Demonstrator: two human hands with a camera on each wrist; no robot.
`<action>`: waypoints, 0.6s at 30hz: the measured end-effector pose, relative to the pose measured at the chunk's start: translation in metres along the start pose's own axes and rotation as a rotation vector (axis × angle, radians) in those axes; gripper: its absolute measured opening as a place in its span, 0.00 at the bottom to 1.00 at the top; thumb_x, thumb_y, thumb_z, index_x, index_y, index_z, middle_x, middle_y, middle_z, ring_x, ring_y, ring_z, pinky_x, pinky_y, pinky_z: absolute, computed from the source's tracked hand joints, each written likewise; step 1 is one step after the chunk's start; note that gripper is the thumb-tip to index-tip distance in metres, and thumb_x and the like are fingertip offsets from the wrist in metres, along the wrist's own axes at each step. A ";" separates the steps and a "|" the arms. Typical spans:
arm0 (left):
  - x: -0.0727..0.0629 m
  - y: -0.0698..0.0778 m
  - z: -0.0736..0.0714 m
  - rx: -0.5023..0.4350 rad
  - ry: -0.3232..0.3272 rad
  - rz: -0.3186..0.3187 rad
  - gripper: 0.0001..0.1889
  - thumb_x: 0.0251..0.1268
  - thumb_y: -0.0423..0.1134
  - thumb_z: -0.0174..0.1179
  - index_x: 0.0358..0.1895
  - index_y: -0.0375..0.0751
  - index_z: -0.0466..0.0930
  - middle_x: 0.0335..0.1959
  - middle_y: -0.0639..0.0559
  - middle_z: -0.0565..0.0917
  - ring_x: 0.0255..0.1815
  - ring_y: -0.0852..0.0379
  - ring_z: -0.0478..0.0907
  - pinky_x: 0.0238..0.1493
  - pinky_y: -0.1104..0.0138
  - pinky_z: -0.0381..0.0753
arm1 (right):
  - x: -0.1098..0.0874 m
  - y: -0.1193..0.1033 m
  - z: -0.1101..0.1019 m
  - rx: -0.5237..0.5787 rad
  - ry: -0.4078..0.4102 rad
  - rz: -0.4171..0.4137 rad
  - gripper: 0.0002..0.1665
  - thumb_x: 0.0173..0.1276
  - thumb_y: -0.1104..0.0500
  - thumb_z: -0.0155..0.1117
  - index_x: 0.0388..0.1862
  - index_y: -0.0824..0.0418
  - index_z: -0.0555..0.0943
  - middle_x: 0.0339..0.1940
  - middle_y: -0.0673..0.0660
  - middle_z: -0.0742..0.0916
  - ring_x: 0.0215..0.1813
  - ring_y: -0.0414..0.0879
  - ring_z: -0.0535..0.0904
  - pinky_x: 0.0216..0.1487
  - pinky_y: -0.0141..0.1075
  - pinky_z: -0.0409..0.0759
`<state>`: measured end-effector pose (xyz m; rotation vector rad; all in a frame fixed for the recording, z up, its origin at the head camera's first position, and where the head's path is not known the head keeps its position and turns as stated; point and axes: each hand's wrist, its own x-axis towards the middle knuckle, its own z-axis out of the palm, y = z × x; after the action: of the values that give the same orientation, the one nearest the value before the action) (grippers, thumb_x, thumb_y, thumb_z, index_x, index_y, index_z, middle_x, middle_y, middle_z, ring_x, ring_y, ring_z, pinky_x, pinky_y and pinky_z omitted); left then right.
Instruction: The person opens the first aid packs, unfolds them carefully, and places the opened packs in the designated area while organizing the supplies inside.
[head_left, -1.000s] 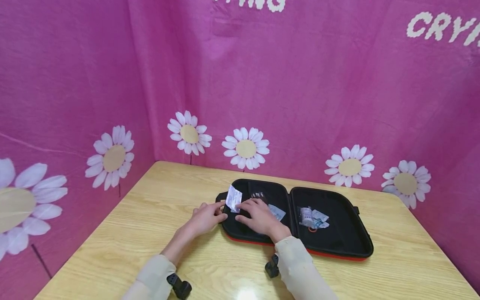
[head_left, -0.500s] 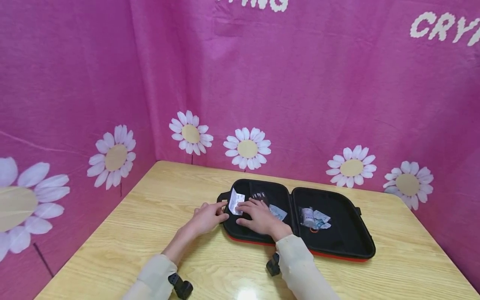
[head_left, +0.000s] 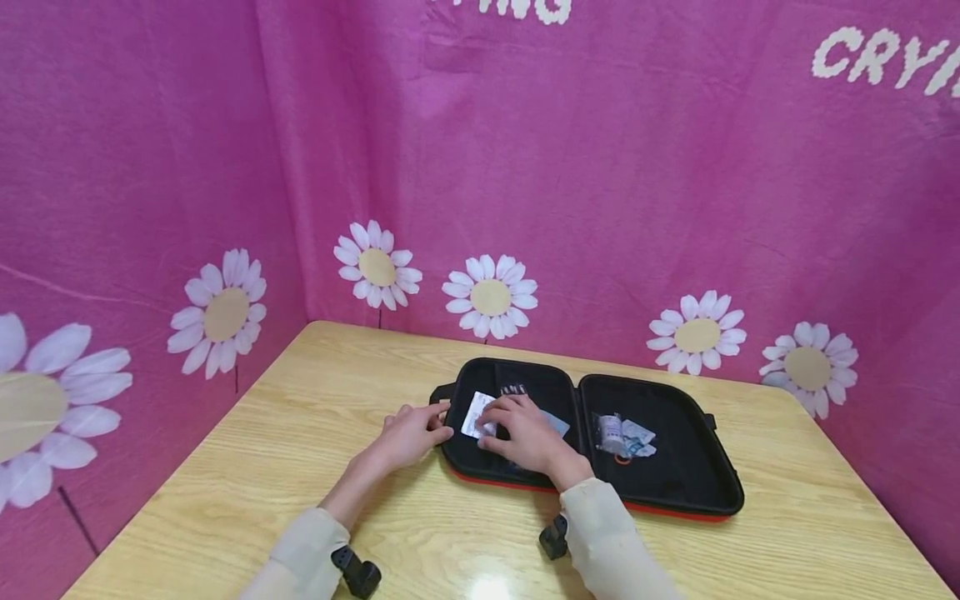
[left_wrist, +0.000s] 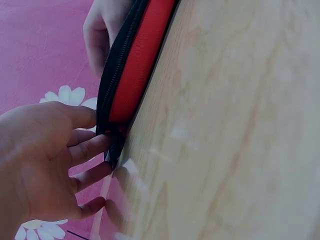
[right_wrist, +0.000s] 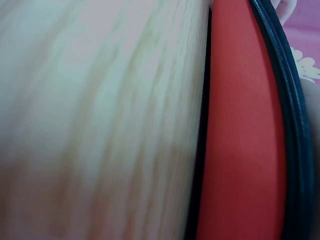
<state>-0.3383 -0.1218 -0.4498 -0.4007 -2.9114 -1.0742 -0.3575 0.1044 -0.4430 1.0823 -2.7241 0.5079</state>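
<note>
An open black zip case (head_left: 675, 475) with red sides lies spread on the table in the head view. At its left end, my left hand (head_left: 408, 435) pinches the rim. The left wrist view shows that hand's thumb (left_wrist: 82, 117) on the zip edge, with fingers beneath by a black strap. My right hand (head_left: 525, 435) reaches into the left half, its bent fingers and thumb at the right edge of a white printed packet (head_left: 476, 412). Part of the packet is hidden under these fingers. The right wrist view has only the red side (right_wrist: 245, 125) and zip edge.
A dark item with pale stripes (head_left: 513, 389) and a pale blue packet (head_left: 557, 423) lie in the case's left half. The right half holds a clear-bagged white roll (head_left: 611, 433) and small packets (head_left: 637, 439). A pink flowered curtain (head_left: 600, 208) hangs behind the table (head_left: 225, 500).
The white packet, tilted up at the case's left wall, now lies flatter and slightly further right. My right fingers have bent more over it. My left hand stays at the rim.
</note>
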 end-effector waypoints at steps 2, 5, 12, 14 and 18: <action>0.001 0.000 0.000 -0.004 -0.007 -0.002 0.26 0.68 0.44 0.61 0.67 0.40 0.74 0.34 0.60 0.85 0.45 0.52 0.71 0.51 0.48 0.61 | 0.003 0.000 0.001 0.014 -0.017 0.019 0.21 0.67 0.50 0.67 0.56 0.57 0.83 0.59 0.57 0.83 0.67 0.59 0.71 0.73 0.59 0.59; 0.001 0.001 0.001 -0.001 -0.015 0.000 0.26 0.69 0.45 0.60 0.67 0.40 0.74 0.35 0.60 0.85 0.45 0.53 0.70 0.52 0.47 0.61 | 0.006 0.002 0.002 -0.002 -0.065 0.043 0.24 0.69 0.49 0.65 0.60 0.56 0.81 0.63 0.59 0.81 0.69 0.62 0.69 0.74 0.62 0.57; 0.002 0.003 -0.002 -0.008 -0.004 -0.002 0.26 0.69 0.44 0.60 0.68 0.40 0.74 0.35 0.58 0.85 0.47 0.51 0.71 0.52 0.47 0.61 | 0.007 0.002 -0.004 -0.119 -0.096 0.073 0.15 0.70 0.46 0.64 0.48 0.51 0.86 0.56 0.55 0.84 0.71 0.63 0.68 0.73 0.65 0.55; 0.001 0.002 -0.002 -0.009 -0.004 0.000 0.26 0.69 0.43 0.60 0.68 0.39 0.74 0.35 0.59 0.85 0.47 0.51 0.71 0.52 0.47 0.61 | 0.006 0.001 -0.006 -0.160 -0.080 0.101 0.11 0.68 0.45 0.65 0.39 0.50 0.86 0.49 0.52 0.85 0.68 0.61 0.71 0.73 0.62 0.58; -0.002 0.000 0.000 -0.005 -0.012 0.000 0.26 0.69 0.43 0.60 0.68 0.39 0.74 0.35 0.59 0.85 0.46 0.51 0.70 0.53 0.46 0.61 | 0.002 -0.001 -0.006 -0.207 -0.065 0.138 0.10 0.66 0.46 0.68 0.30 0.49 0.83 0.39 0.49 0.82 0.55 0.55 0.74 0.70 0.53 0.64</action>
<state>-0.3368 -0.1223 -0.4502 -0.4090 -2.9200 -1.0829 -0.3582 0.1040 -0.4368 0.8794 -2.8439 0.2059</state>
